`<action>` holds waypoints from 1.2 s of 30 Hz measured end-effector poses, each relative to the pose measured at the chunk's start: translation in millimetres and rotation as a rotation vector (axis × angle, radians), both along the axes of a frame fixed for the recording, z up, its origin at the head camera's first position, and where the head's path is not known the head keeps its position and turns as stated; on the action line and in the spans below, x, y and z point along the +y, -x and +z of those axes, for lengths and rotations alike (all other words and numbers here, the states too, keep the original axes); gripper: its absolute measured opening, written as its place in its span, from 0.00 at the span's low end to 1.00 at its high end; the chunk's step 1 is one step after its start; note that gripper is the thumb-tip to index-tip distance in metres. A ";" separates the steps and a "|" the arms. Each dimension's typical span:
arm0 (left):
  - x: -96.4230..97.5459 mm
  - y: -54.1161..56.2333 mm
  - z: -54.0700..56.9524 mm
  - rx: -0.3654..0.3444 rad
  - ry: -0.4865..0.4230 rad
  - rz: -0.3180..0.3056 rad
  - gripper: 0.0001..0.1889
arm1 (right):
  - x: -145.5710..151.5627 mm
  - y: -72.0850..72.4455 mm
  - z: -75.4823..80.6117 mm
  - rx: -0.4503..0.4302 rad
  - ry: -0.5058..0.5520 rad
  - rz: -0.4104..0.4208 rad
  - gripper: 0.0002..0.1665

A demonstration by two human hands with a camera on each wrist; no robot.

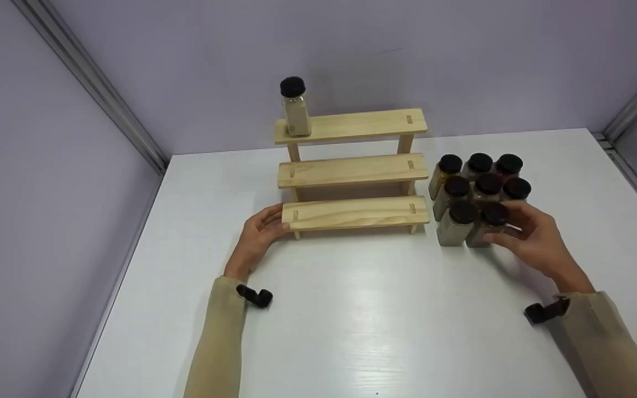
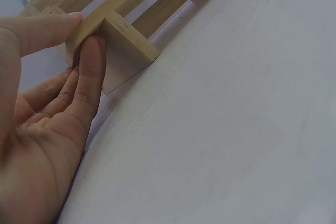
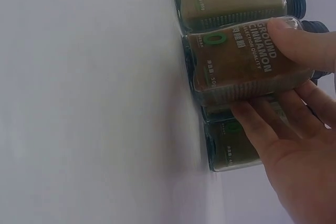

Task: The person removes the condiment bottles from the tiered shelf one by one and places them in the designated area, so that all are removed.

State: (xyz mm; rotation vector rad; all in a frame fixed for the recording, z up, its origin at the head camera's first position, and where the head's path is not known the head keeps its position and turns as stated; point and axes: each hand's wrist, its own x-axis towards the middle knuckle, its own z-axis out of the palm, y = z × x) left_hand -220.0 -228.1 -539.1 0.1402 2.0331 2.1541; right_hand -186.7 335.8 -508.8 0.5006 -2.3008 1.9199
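A three-tier wooden spice rack (image 1: 357, 214) stands near the back wall. My left hand (image 1: 255, 240) pinches the left end of its lowest shelf; in the left wrist view the thumb is on top of the board (image 2: 92, 27) and fingers are under it. At the right, my right hand (image 1: 539, 240) holds a black-capped spice jar at the front of a cluster. In the right wrist view its label reads ground cinnamon (image 3: 231, 61), with thumb on the label side and fingers round the other side. Another jar (image 1: 297, 117), pale inside, stands at the top shelf's left end.
Several more black-capped jars (image 1: 451, 235) stand close together right of the rack, touching or nearly so. One beside the cinnamon is labelled salt and pepper (image 3: 231, 1). The white table (image 1: 324, 320) meets lilac panels (image 1: 213, 72) at the back and left.
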 end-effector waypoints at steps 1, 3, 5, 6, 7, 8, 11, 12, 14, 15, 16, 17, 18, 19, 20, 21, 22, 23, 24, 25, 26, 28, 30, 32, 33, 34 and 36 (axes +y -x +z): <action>0.0 0.1 -0.5 0.000 -0.001 -0.001 0.34 | 0.0 0.2 -0.3 -0.002 0.003 0.002 0.36; -0.1 -0.1 -0.4 -0.001 -0.001 0.000 0.34 | -0.3 0.4 -0.5 -0.004 0.008 0.006 0.36; -0.1 -0.2 0.0 -0.001 0.000 0.002 0.34 | -0.6 0.4 -0.5 -0.008 0.011 0.009 0.36; -0.4 0.0 0.0 0.001 0.003 0.003 0.34 | -0.8 0.4 -0.5 -0.008 0.012 0.010 0.36; -0.7 0.0 0.0 0.001 0.005 0.004 0.33 | -0.8 0.5 -0.4 -0.006 0.009 0.013 0.36; -0.9 -0.1 0.1 0.002 0.008 0.007 0.33 | -0.9 0.6 -0.2 -0.005 0.007 0.014 0.36; -1.4 -0.5 0.8 -0.001 0.007 0.008 0.33 | -1.0 0.9 0.3 -0.001 -0.012 0.015 0.36; -1.7 -0.4 0.7 -0.003 0.005 0.009 0.33 | -1.2 1.0 0.3 0.000 -0.021 0.014 0.36; -1.4 -0.7 1.3 -0.008 -0.002 0.011 0.33 | -1.6 1.0 0.4 0.005 -0.048 0.011 0.36; -1.4 -0.7 1.2 -0.011 -0.005 0.013 0.33 | -1.8 0.9 0.4 0.006 -0.058 0.010 0.36; -1.3 -0.5 1.0 -0.013 -0.007 0.016 0.33 | -2.0 0.9 0.3 0.008 -0.069 0.008 0.36; -1.2 -0.2 0.7 -0.013 -0.009 0.016 0.33 | -2.1 0.7 0.4 0.009 -0.076 0.007 0.36; -1.0 0.0 0.4 -0.012 -0.007 0.016 0.33 | -2.1 0.5 0.6 0.010 -0.081 0.008 0.36; -0.8 0.4 0.0 -0.012 -0.005 0.015 0.33 | -2.0 0.2 0.8 0.012 -0.085 0.007 0.37; -0.6 0.6 -0.3 -0.011 -0.003 0.014 0.33 | -1.9 -0.2 1.1 0.013 -0.086 0.007 0.37; -0.2 0.8 -0.6 -0.010 0.000 0.011 0.34 | -1.8 -0.5 1.5 0.018 -0.091 0.007 0.37; -0.2 0.7 -0.3 -0.009 0.004 0.007 0.34 | -1.9 -0.8 2.0 0.022 -0.100 0.006 0.37; -0.1 0.7 -0.2 -0.009 0.005 0.004 0.34 | -2.0 -1.1 2.6 0.025 -0.106 0.004 0.37; 0.0 0.4 0.1 -0.009 0.007 0.003 0.33 | -2.1 -1.3 3.1 0.028 -0.113 0.004 0.37; -0.2 0.1 0.4 -0.010 0.006 0.003 0.33 | -2.2 -1.4 3.8 0.032 -0.121 0.002 0.37; -0.3 -0.3 0.8 -0.009 0.007 0.004 0.33 | -2.4 -1.6 4.6 0.035 -0.127 0.000 0.37; -0.5 -0.8 1.4 -0.009 0.008 0.008 0.33 | -2.7 -2.0 6.6 0.042 -0.144 -0.007 0.36; -0.3 -1.0 1.8 -0.008 0.008 0.014 0.32 | -3.0 -2.3 8.9 0.043 -0.144 -0.012 0.36; 0.2 -0.9 2.1 -0.008 0.012 0.016 0.32 | -2.7 -2.9 11.4 0.049 -0.140 -0.015 0.35; 0.4 -0.6 1.9 -0.009 0.014 0.016 0.32 | -2.4 -3.0 12.6 0.053 -0.133 -0.013 0.35; 0.6 -0.5 2.0 -0.010 0.016 0.018 0.32 | -1.9 -2.9 13.9 0.056 -0.119 -0.004 0.35; 1.2 -0.2 2.0 -0.011 0.014 0.023 0.31 | -1.0 -2.2 16.9 0.069 -0.084 0.013 0.34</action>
